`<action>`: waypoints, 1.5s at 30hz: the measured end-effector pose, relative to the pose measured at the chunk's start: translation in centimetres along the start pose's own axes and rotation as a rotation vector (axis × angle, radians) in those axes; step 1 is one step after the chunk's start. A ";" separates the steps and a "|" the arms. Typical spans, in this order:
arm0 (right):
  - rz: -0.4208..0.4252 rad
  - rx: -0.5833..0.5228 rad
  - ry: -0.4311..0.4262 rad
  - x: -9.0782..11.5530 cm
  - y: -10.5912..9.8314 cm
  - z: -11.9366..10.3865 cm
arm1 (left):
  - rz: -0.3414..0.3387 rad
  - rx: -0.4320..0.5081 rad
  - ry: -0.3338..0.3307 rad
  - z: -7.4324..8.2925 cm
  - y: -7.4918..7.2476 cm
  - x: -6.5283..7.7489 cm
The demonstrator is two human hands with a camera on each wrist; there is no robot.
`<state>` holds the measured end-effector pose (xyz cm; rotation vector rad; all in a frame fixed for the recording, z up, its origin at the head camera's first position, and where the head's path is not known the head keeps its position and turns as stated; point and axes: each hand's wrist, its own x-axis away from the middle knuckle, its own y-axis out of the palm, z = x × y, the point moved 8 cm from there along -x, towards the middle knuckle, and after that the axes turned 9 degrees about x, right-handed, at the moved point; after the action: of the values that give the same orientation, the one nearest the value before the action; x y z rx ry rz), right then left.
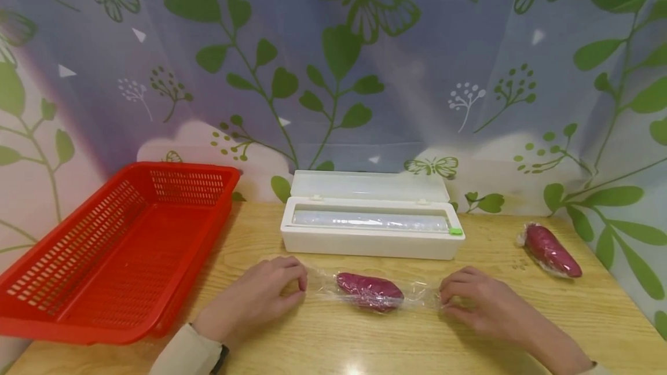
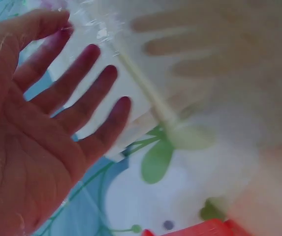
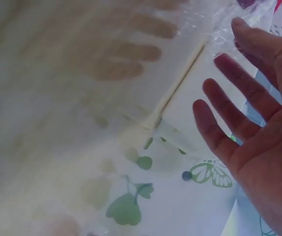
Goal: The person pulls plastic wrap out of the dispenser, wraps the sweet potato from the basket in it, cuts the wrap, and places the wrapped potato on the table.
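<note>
A purple sweet potato [image 1: 369, 290] lies on the table in front of the white box, wrapped in clear cling film [image 1: 418, 293] that stretches out past both its ends. My left hand [image 1: 260, 294] pinches the left end of the film between thumb and forefinger; the left wrist view shows that hand [image 2: 57, 108] with its other fingers spread loosely. At the opposite end, my right hand [image 1: 487, 304] pinches the film the same way. Its remaining fingers stay extended in the right wrist view, where the film [image 3: 219, 29] shines near the thumb tip.
Behind the potato stands a white cling film box [image 1: 370, 245] with its lid raised, a film roll [image 1: 370, 220] and a green slider [image 1: 455, 231] showing. A red plastic basket [image 1: 156, 236] is at left. Another wrapped sweet potato [image 1: 552, 250] lies at right. A patterned curtain [image 1: 417, 62] hangs behind.
</note>
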<state>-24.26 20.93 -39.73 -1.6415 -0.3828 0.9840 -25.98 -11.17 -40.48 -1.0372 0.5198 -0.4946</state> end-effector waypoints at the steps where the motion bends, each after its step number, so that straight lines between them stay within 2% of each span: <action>1: -0.017 0.008 0.015 -0.1 0.0 0.0 | -0.007 -0.002 -0.006 0.1 -0.2 -0.1; 4: -0.036 0.051 0.087 -0.4 -0.4 0.1 | -0.007 -0.012 -0.045 0.6 -1.1 -0.4; 7: 0.028 0.092 0.121 -0.8 -1.3 -0.4 | 0.020 0.000 -0.049 1.9 -1.8 -0.8; 11: 0.157 0.070 0.037 -1.9 -1.8 -2.6 | 0.020 0.076 0.019 4.4 -1.0 -1.8; 14: 0.175 0.043 0.007 -3.0 -1.3 -4.0 | 0.040 0.100 0.066 5.7 0.0 -2.6; 18: 0.075 0.023 0.068 -4.5 0.1 -4.3 | 0.098 0.013 0.071 5.9 0.7 -3.7; 21: -0.051 0.007 0.118 -5.2 1.3 -4.1 | 0.077 -0.054 0.036 5.2 1.3 -4.4; 23: -0.128 -0.015 0.147 -5.4 2.0 -3.9 | 0.040 -0.057 0.002 4.5 1.8 -4.7; 29: -0.248 -0.158 0.218 -5.7 3.1 -2.8 | -0.052 0.040 -0.065 3.0 2.5 -5.1; 34: -0.340 -0.351 0.247 -6.0 3.7 -2.6 | -0.068 0.066 -0.080 3.1 2.4 -5.3; 37: -0.394 -0.423 0.246 -6.1 4.0 -2.9 | -0.072 0.111 -0.089 3.3 2.5 -5.4; 41: -0.393 -0.404 0.242 -6.4 4.0 -3.2 | -0.063 0.209 -0.131 3.1 2.5 -5.5; 45: -0.351 -0.386 0.273 -6.4 4.0 -3.4 | -0.028 0.366 -0.195 2.7 2.4 -5.6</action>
<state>-26.50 13.01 -40.73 -1.9396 -0.6785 0.4309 -28.34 -4.96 -40.63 -0.7317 0.2298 -0.4863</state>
